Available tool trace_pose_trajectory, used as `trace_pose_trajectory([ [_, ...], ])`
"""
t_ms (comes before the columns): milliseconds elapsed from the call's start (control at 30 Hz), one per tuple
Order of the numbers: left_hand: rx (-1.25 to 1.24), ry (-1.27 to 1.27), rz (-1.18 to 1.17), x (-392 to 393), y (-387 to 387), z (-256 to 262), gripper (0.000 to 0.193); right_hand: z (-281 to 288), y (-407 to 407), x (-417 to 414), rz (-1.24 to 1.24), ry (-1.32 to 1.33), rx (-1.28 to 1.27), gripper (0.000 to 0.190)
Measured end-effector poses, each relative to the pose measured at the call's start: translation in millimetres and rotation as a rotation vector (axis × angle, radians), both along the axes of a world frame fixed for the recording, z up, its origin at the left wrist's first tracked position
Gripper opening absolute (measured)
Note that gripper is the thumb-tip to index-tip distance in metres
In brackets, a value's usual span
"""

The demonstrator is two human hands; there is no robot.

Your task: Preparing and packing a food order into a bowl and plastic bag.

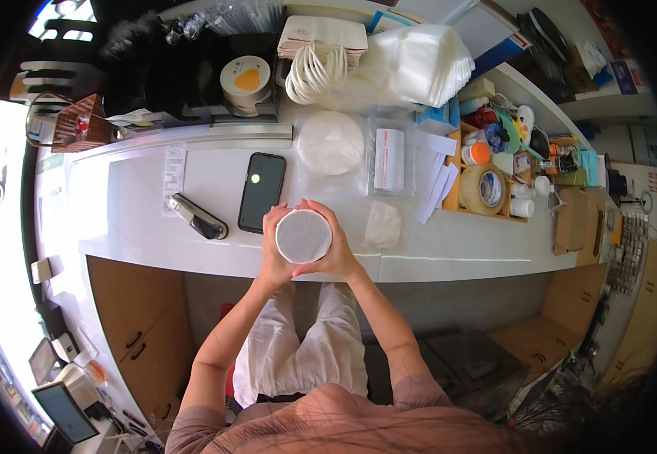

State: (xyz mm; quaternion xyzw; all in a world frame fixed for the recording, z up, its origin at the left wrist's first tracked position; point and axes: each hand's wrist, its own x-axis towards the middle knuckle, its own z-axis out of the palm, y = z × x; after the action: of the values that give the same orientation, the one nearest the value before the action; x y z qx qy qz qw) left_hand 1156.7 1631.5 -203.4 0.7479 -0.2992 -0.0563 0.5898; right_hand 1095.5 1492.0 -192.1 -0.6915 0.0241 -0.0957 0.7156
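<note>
Both of my hands wrap around a round container with a flat white top (304,236), held at the front edge of the white counter. My left hand (273,249) grips its left side and my right hand (338,244) its right side. The container's walls are mostly hidden by my fingers. Just behind my left hand lies a smartphone (261,192), and a stapler (198,217) sits to its left on a printed paper slip (174,176). A small white folded piece (383,225) lies to the right of my right hand.
A stack of round white sheets (331,142) lies behind my hands, beside a clear-wrapped packet (390,159). At right, a wooden organizer (452,193) holds packing tape (483,189) and bottles. Plastic bags (419,62), a coiled white cord (317,74) and a lidded tub (245,79) stand behind.
</note>
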Motion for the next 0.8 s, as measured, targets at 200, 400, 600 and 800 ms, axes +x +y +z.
trace_pose_trajectory([
  [200, 0.129, -0.111, -0.056, 5, 8, 21, 0.087, -1, 5, 2, -0.061, 0.008, -0.076, 0.103],
  [400, 0.876, 0.118, -0.488, 112, 69, 83, 0.076, 13, 4, 3, -0.063, 0.021, -0.059, 0.094],
  [600, 0.631, -0.331, 0.197, 314, 43, 63, 0.031, 8, 3, 0, -0.068, 0.048, -0.032, 0.092],
  [800, 1.041, -0.279, 0.138, 402, 42, -39, 0.058, 7, 14, 8, -0.037, 0.042, -0.013, 0.091],
])
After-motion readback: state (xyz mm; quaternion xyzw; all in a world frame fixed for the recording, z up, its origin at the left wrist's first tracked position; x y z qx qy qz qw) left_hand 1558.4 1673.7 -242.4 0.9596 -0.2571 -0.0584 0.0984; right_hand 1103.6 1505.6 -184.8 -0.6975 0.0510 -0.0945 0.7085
